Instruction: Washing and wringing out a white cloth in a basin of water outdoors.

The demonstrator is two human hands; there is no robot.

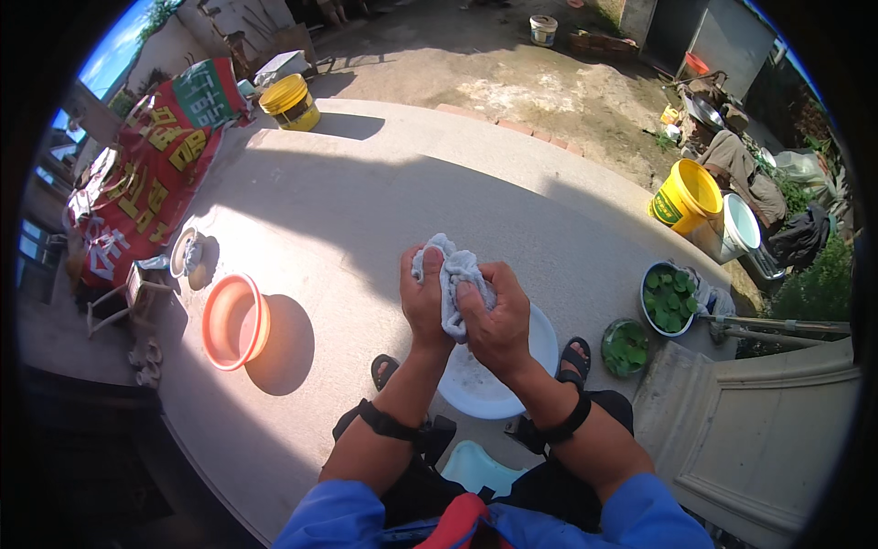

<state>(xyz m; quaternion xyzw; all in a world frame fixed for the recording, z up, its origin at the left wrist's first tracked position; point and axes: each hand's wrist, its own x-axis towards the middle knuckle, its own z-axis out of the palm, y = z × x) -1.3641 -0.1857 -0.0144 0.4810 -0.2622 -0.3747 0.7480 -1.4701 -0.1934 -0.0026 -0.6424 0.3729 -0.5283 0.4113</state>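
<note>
A light grey-blue cloth [449, 291] is bunched up between both of my hands. My left hand [426, 302] grips it from the left, thumb on top. From the right, my right hand [495, 312] closes on the same cloth, its thumb pressed against the folds. The hands are side by side, above the far left part of a white basin [483, 384] that stands on the ground between my feet. Whitish suds or water show in the basin. My forearms and hands hide part of its rim.
An orange-pink basin [257, 322] rests to the left. Right of my foot are a glass bowl [625, 348] and a basin with leafy plants [667, 298]. Yellow buckets [686, 197] [291, 103] stand farther off. A pale turquoise stool [477, 468] shows between my legs.
</note>
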